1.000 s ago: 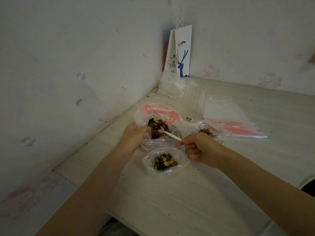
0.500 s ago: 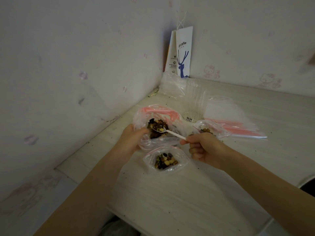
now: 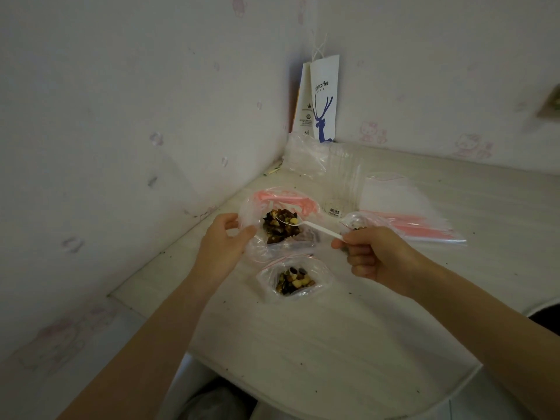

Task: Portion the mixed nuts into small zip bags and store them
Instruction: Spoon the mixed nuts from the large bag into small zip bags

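Mixed nuts [image 3: 280, 225]: light, loose, quick to roll

My left hand [image 3: 224, 241] pinches the rim of the big bag [image 3: 253, 204] between thumb and fingers and holds its mouth wide. My right hand [image 3: 375, 256] pinches the tail of the white plastic spoon [image 3: 318, 227], with the other fingers curled under. The spoon's bowl lies on the heap of nuts inside the big bag, between my two hands, with a few pieces in it.

The nuts are hard little pieces with next to no weight, so I expect them to tumble off a shallow spoon if I tip it. The handle looks thin and may flex, so a grip nearer the bowl would be steadier.

The bag film is limp and slick. I judge the pink zip strip at the rim to be the only firm place to hold it.

Just nearer me, between my hands, a small zip bag [image 3: 322, 272] sits open on the table [image 3: 333, 344] with a portion already in it. It will probably flop unless I steady its rim.

A second small bag [image 3: 353, 219] shows just beyond my right knuckles, partly hidden. Farther out on that side lies a pile of empty bags [image 3: 403, 207]. A paper bag [image 3: 324, 101] stands in the far corner.
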